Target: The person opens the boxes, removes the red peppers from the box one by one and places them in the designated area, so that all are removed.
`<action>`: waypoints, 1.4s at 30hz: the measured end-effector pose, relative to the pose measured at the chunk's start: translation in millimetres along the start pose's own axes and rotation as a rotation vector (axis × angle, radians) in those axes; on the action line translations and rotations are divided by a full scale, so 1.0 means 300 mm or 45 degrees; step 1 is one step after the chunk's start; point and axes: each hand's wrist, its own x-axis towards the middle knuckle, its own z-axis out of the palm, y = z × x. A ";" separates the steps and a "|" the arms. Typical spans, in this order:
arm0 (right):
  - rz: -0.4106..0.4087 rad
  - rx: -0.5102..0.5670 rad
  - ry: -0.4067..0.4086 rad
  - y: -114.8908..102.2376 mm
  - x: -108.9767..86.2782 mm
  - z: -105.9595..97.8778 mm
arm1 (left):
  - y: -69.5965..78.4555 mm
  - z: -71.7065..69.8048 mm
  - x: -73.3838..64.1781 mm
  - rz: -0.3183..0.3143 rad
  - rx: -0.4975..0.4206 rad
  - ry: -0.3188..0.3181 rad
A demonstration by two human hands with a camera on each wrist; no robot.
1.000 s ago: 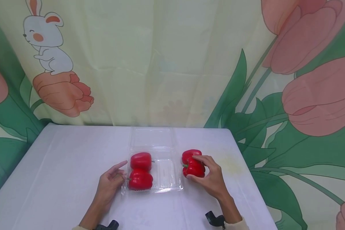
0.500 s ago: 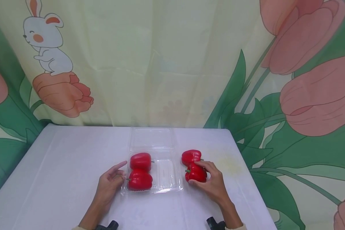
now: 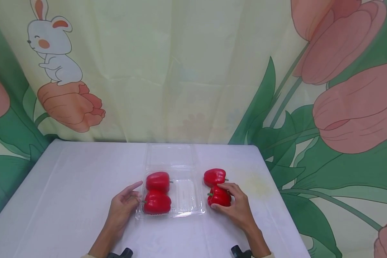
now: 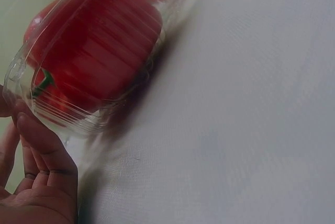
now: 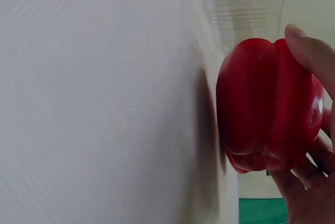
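A clear plastic clamshell container (image 3: 187, 209) lies open on the table with its lid (image 3: 171, 154) folded back. Two red bell peppers fill its left side, a back pepper (image 3: 157, 181) and a front pepper (image 3: 157, 202). At the left rim, my left hand (image 3: 125, 202) pinches the edge between thumb and fingers, as the left wrist view shows near the fingertips (image 4: 21, 111). Right of the container, my right hand (image 3: 237, 204) grips another red bell pepper (image 5: 267, 103) from its right side, green stem facing left in the head view. A fourth-side pepper (image 3: 214, 177) lies just behind it.
A white cloth covers the table (image 3: 74, 186). Behind its far edge hangs a curtain (image 3: 200, 79) printed with a rabbit and tulips. Black camera mounts (image 3: 120, 253) sit at both wrists. The container's right half shows its ribbed bottom.
My right hand and its bell pepper have shifted slightly toward the table's near edge, uncovering more of the pepper behind. The left hand stays at the container's rim.
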 end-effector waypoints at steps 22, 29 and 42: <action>-0.010 -0.075 -0.014 0.015 0.016 0.010 | 0.000 0.004 -0.003 0.009 0.009 0.003; -0.023 -0.071 0.012 0.008 0.021 0.001 | -0.003 0.003 -0.004 0.029 -0.022 -0.007; -0.124 -0.007 0.093 -0.075 0.036 -0.006 | -0.005 0.004 -0.003 0.037 -0.002 -0.005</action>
